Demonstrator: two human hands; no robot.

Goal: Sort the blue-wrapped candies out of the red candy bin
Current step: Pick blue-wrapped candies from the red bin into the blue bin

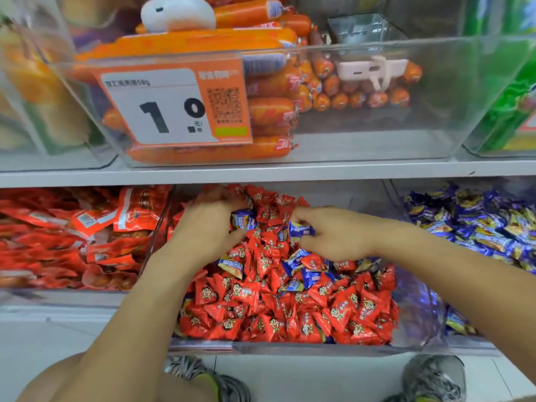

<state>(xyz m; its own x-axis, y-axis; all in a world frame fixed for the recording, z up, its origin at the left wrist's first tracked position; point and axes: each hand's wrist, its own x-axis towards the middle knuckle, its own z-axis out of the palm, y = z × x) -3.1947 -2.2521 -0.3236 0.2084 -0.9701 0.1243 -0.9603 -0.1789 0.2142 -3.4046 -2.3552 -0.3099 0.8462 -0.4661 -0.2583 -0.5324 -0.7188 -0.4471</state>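
Observation:
A clear bin (417, 323) on the lower shelf is heaped with red-wrapped candies (290, 311). Several blue-wrapped candies (311, 275) lie mixed in near the middle of the heap. My left hand (207, 224) reaches into the back left of the bin, its fingers closed on a blue-wrapped candy (243, 220). My right hand (336, 233) hovers over the middle of the heap and pinches another blue-wrapped candy (301, 230) between thumb and fingers.
To the right stands a bin of blue-wrapped candies (475, 224). Left of the red bin is a bin of red snack packets (72, 236). The shelf above (261, 172) overhangs, bearing a clear bin of orange sausages (269, 111) with a price tag. My shoes (432, 378) are on the floor below.

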